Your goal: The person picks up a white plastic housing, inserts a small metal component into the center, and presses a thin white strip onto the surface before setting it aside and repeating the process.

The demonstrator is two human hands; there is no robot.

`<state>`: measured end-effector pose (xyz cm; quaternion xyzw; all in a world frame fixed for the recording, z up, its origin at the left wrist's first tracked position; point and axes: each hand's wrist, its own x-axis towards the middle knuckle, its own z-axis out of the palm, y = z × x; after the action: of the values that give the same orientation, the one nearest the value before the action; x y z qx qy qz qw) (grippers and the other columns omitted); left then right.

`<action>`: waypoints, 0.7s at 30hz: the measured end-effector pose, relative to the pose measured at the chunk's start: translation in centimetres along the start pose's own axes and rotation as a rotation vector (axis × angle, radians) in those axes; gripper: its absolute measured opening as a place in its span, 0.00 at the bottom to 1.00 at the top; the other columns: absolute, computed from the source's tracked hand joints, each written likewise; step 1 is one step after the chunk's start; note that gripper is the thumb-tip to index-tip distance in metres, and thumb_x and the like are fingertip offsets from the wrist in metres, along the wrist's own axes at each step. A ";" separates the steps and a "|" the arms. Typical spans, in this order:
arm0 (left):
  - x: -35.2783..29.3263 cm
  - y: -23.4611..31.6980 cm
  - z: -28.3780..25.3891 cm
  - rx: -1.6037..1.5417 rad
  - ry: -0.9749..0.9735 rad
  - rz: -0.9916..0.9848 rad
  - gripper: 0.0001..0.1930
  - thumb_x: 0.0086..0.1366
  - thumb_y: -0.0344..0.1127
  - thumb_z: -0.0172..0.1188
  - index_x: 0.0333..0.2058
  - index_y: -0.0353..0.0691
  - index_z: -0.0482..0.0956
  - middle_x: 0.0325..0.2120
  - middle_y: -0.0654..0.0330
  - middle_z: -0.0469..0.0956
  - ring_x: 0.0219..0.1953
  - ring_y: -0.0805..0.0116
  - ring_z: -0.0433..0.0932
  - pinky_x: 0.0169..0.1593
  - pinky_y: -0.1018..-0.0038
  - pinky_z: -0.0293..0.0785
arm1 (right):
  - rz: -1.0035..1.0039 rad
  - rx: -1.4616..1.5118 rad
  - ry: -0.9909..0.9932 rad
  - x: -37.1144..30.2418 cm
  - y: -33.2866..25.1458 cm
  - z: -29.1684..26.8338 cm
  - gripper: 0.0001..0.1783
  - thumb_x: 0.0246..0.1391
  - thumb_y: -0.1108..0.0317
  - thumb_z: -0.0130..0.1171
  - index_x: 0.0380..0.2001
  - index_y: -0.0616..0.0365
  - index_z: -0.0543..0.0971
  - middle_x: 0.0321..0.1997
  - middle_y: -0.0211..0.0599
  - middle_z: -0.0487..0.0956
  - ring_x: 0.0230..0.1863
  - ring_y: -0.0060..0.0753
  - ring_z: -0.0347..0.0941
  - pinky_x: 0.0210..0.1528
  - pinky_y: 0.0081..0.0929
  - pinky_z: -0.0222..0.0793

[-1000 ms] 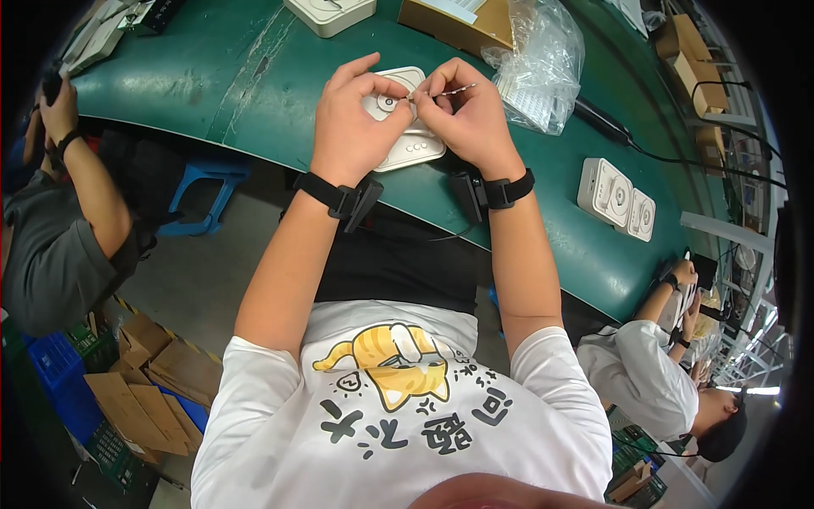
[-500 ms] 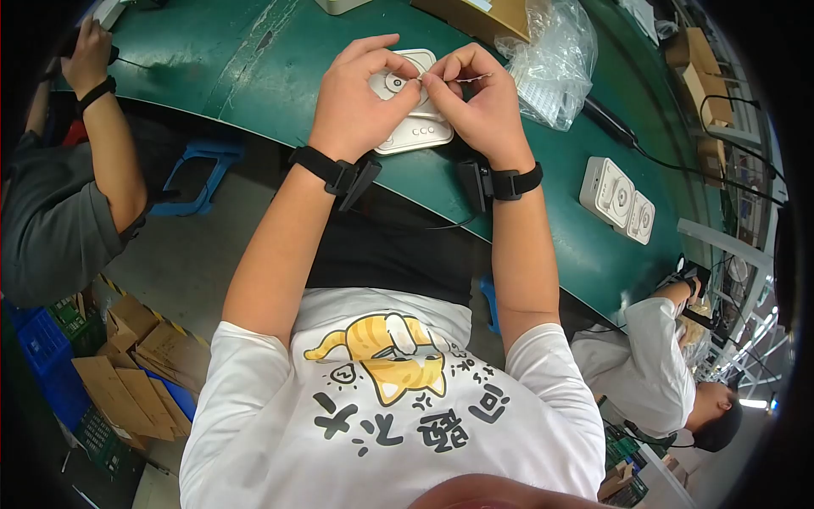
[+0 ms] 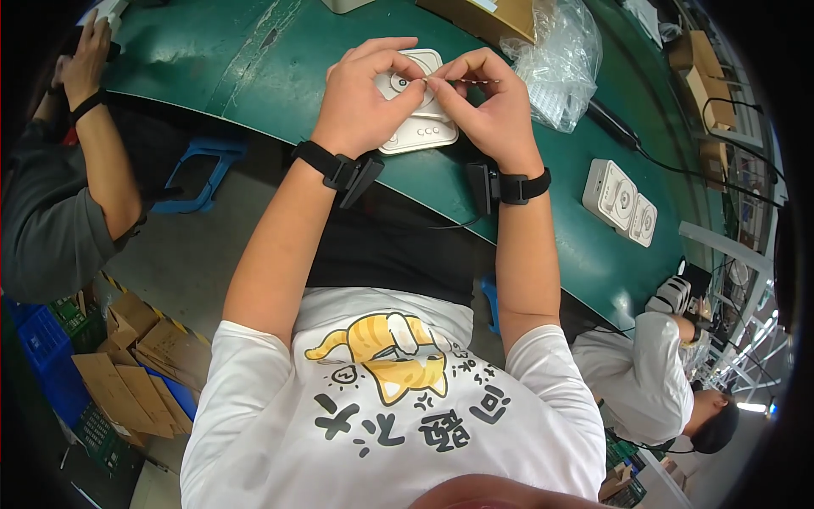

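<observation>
A thin, twisted wire-like strand (image 3: 482,81) stretches between my two hands over the green table. My left hand (image 3: 360,97) is closed, with thumb and forefinger pinching near its left end. In a matching pinch, my right hand (image 3: 496,106) grips the strand, and its free end sticks out to the right past the fingers. Directly beneath the hands sits a white device (image 3: 420,134) with a round dial-like part and small buttons along its near side. My fingers cover part of it. What lies exactly between the fingertips is too small to make out.
Another white two-part device (image 3: 619,199) lies on the green table (image 3: 254,81) to the right. Beyond my right hand are clear plastic wrap (image 3: 560,64), a cardboard box (image 3: 487,17) and a black cable (image 3: 632,136). Co-workers sit at left (image 3: 64,195) and right (image 3: 649,382).
Both hands have shifted slightly to the right in view, still pinching the strand. The co-worker's hands at far left and the co-worker at right have moved a little.
</observation>
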<state>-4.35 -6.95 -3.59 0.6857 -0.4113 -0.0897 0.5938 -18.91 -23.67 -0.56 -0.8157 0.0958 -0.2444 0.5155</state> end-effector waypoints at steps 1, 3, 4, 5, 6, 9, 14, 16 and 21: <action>0.0 0.0 0.1 0.003 0.001 -0.004 0.07 0.64 0.37 0.78 0.37 0.44 0.93 0.63 0.56 0.91 0.65 0.49 0.87 0.71 0.52 0.80 | 0.001 -0.001 0.000 0.0 0.0 0.0 0.12 0.67 0.75 0.80 0.42 0.58 0.82 0.45 0.28 0.89 0.40 0.16 0.77 0.46 0.20 0.76; 0.0 0.0 0.2 0.010 0.004 -0.012 0.07 0.64 0.38 0.78 0.38 0.44 0.93 0.64 0.57 0.90 0.66 0.49 0.86 0.73 0.51 0.77 | 0.004 -0.055 0.057 0.0 0.2 0.3 0.12 0.67 0.74 0.81 0.45 0.58 0.84 0.45 0.26 0.88 0.41 0.16 0.79 0.47 0.20 0.77; 0.0 0.0 0.2 0.008 0.005 -0.013 0.07 0.64 0.38 0.78 0.38 0.44 0.93 0.64 0.57 0.90 0.66 0.49 0.86 0.73 0.51 0.77 | 0.006 -0.082 0.085 0.1 0.3 0.4 0.13 0.67 0.73 0.81 0.47 0.59 0.84 0.45 0.26 0.88 0.42 0.16 0.80 0.48 0.20 0.78; -0.1 0.0 0.2 0.024 0.003 -0.018 0.07 0.65 0.38 0.77 0.38 0.44 0.93 0.64 0.58 0.90 0.66 0.49 0.86 0.74 0.51 0.76 | 0.007 -0.083 0.084 0.1 0.4 0.6 0.13 0.67 0.73 0.81 0.47 0.59 0.84 0.45 0.26 0.88 0.42 0.16 0.80 0.48 0.20 0.78; -0.1 0.0 0.3 0.041 0.001 -0.023 0.07 0.65 0.38 0.77 0.39 0.45 0.93 0.65 0.58 0.90 0.67 0.50 0.85 0.75 0.50 0.74 | 0.034 -0.020 0.105 0.2 0.6 0.8 0.12 0.66 0.72 0.81 0.46 0.58 0.85 0.43 0.24 0.88 0.40 0.15 0.78 0.45 0.20 0.77; -0.2 0.2 0.4 0.063 0.001 -0.035 0.07 0.65 0.38 0.77 0.39 0.45 0.94 0.65 0.58 0.89 0.68 0.50 0.84 0.76 0.49 0.72 | 0.088 0.104 0.147 0.2 0.8 1.2 0.12 0.64 0.70 0.80 0.44 0.57 0.85 0.40 0.21 0.87 0.35 0.14 0.74 0.41 0.19 0.75; -0.3 0.2 0.6 0.135 0.048 0.036 0.06 0.66 0.38 0.77 0.39 0.46 0.94 0.66 0.58 0.89 0.70 0.48 0.81 0.77 0.49 0.70 | 0.115 0.110 0.124 0.1 0.8 1.4 0.11 0.66 0.69 0.79 0.46 0.57 0.86 0.39 0.19 0.86 0.34 0.12 0.73 0.38 0.19 0.73; -0.3 0.1 0.6 0.163 0.069 0.076 0.06 0.66 0.38 0.77 0.39 0.46 0.94 0.66 0.58 0.89 0.70 0.48 0.80 0.77 0.49 0.70 | 0.090 0.076 0.124 0.1 0.6 1.6 0.11 0.67 0.69 0.78 0.47 0.56 0.86 0.39 0.18 0.85 0.33 0.11 0.72 0.37 0.19 0.72; -0.3 -0.1 0.6 0.147 0.054 0.072 0.07 0.65 0.37 0.77 0.40 0.45 0.94 0.67 0.57 0.88 0.70 0.46 0.79 0.75 0.50 0.73 | 0.090 0.032 0.124 -0.1 0.4 1.7 0.10 0.68 0.69 0.77 0.47 0.56 0.86 0.37 0.17 0.84 0.32 0.11 0.71 0.36 0.18 0.70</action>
<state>-4.84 -7.17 -3.98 0.7145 -0.4249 -0.0191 0.5555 -18.10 -22.48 -1.51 -0.7856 0.1603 -0.2725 0.5318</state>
